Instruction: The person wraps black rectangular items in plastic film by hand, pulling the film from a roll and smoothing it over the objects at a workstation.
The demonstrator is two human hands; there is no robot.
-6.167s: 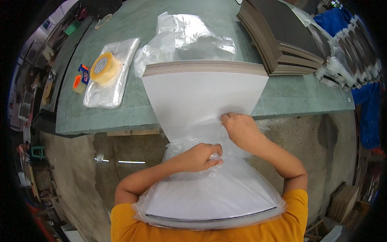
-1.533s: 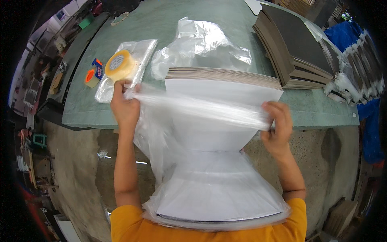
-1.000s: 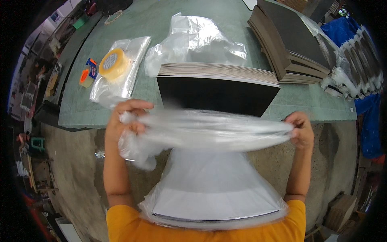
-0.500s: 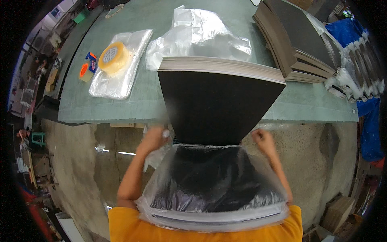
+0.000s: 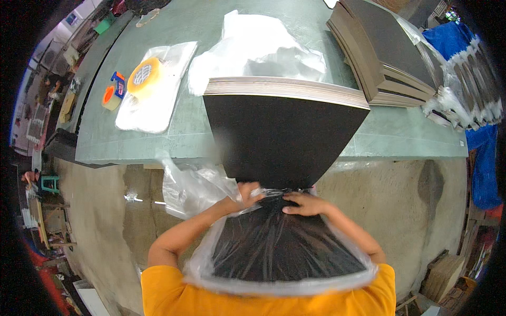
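A stack of black boards (image 5: 290,134) with pale layered edges slants at the table's front edge. Below it, close to my body, another black board lies inside a clear plastic bag (image 5: 274,253). My left hand (image 5: 246,196) is closed on the gathered film at the bag's upper end. Beside it my right hand (image 5: 304,204) grips the same bunched film, its fingers bent over the bag. Folds fan out from between the two hands. A loose crumpled piece of clear plastic (image 5: 192,187) hangs by my left wrist; whether it joins the bag I cannot tell.
On the green table (image 5: 411,137) lie a pack of clear bags (image 5: 150,113), a wide tape roll (image 5: 143,77), a small tape dispenser (image 5: 113,92) and crumpled film (image 5: 258,47). Stacked dark boards (image 5: 390,47) stand at the right, near wrapped bundles (image 5: 472,79).
Both hands have come inward from the bag's sides to its upper middle and hold the film there. The film is drawn into folds, and loose plastic now spreads out at the left.
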